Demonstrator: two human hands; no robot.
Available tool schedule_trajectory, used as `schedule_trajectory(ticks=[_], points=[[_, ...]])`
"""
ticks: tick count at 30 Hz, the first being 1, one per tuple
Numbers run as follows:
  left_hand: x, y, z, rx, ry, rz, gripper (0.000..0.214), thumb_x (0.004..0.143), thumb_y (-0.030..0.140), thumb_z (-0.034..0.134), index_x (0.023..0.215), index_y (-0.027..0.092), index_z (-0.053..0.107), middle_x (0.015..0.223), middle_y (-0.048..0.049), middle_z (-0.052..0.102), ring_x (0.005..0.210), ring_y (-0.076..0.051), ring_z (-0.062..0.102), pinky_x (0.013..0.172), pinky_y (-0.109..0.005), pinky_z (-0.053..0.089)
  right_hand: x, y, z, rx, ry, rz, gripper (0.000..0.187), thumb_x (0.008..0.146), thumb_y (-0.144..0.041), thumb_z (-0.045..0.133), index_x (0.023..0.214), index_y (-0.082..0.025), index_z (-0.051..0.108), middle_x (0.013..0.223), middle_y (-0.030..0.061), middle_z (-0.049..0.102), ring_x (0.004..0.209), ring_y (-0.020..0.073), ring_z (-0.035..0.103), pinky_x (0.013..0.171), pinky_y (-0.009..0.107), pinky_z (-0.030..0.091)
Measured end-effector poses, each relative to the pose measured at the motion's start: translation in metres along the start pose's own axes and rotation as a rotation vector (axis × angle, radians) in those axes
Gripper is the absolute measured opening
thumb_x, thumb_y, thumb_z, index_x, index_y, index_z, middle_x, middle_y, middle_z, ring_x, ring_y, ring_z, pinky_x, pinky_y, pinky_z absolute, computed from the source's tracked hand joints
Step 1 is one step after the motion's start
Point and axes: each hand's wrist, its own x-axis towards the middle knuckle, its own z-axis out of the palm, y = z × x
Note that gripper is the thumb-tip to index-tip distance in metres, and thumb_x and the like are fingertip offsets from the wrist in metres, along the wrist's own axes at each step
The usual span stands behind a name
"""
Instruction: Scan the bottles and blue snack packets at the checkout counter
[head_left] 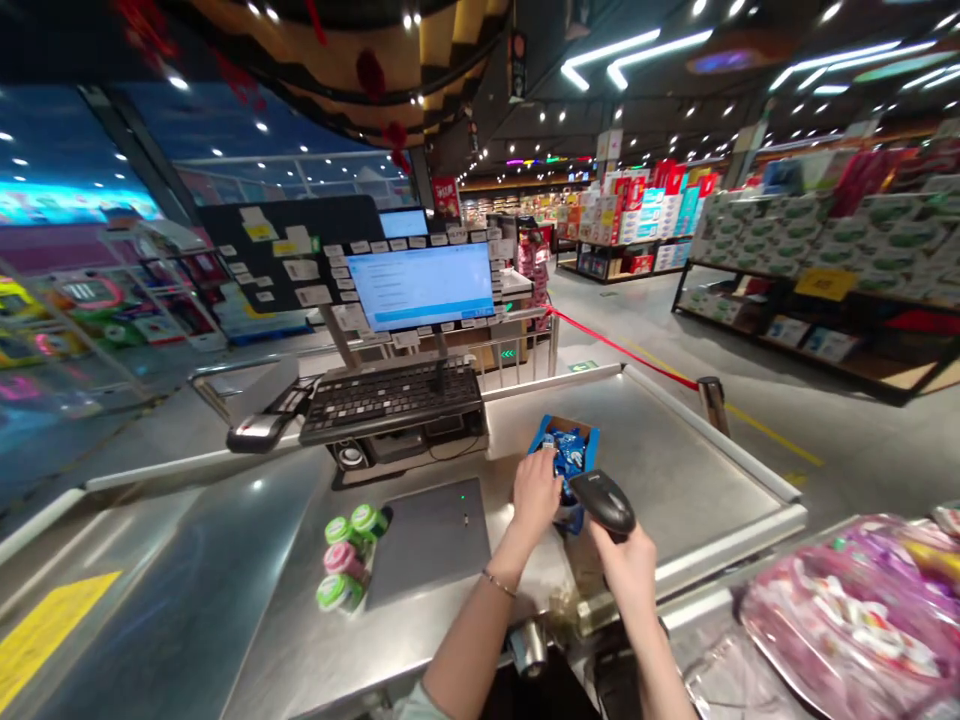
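Note:
My right hand is wrapped round the handle of a black barcode scanner, whose head points toward a blue open-topped box. Inside that box lie several shiny blue packets. My left hand is at the near left side of the box, its fingers bent over a blue packet at the opening; the fingertips are partly hidden. To the left, several small round tubs with green and pink lids stand together beside a dark flat scanner plate set in the metal counter.
Behind the plate are a black keyboard and a lit monitor edged with labels. A card terminal sits left of the keyboard. Pink wrapped goods are at lower right. A red belt runs to a post beyond the counter.

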Motion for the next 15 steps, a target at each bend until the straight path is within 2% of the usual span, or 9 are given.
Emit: schedule_trajectory(ticks=[4, 7, 10, 15], points=[[0.027, 0.003, 0.026, 0.332, -0.04, -0.165, 0.051, 0.082, 0.019, 0.05, 0.132, 0.009, 0.044, 0.106, -0.0193, 0.06, 0.104, -0.03, 0.052, 0.093, -0.043, 0.035, 0.008, 0.009, -0.007, 0.024, 0.019, 0.022, 0.055, 0.065, -0.057, 0.06, 0.093, -0.011, 0.07, 0.077, 0.012, 0.074, 0.08, 0.03, 0.068, 0.07, 0.036, 0.051], [0.041, 0.005, 0.042, 0.484, -0.048, -0.22, 0.061, 0.081, 0.027, 0.055, 0.135, 0.004, 0.039, 0.101, -0.0223, 0.059, 0.098, -0.032, 0.053, 0.088, -0.043, 0.037, 0.012, 0.013, -0.007, 0.035, 0.016, 0.02, 0.054, 0.064, -0.058, 0.059, 0.089, -0.012, 0.071, 0.074, 0.0108, 0.073, 0.076, 0.029, 0.068, 0.068, 0.035, 0.051], [0.046, 0.004, 0.05, 0.545, -0.03, -0.219, 0.056, 0.083, 0.025, 0.053, 0.135, 0.007, 0.04, 0.103, -0.021, 0.057, 0.1, -0.031, 0.052, 0.088, -0.043, 0.037, 0.017, 0.015, -0.009, 0.036, 0.018, 0.026, 0.055, 0.06, -0.06, 0.061, 0.085, -0.013, 0.071, 0.07, 0.0103, 0.073, 0.072, 0.0291, 0.068, 0.064, 0.035, 0.051], [0.042, -0.01, 0.057, 0.524, -0.016, -0.2, 0.042, 0.089, 0.016, 0.036, 0.13, 0.012, 0.045, 0.109, -0.0192, 0.053, 0.1, -0.028, 0.054, 0.084, -0.039, 0.041, 0.02, 0.015, -0.014, 0.037, 0.007, 0.032, 0.056, 0.06, -0.059, 0.061, 0.088, -0.012, 0.071, 0.07, 0.0101, 0.073, 0.075, 0.0298, 0.068, 0.065, 0.035, 0.052]])
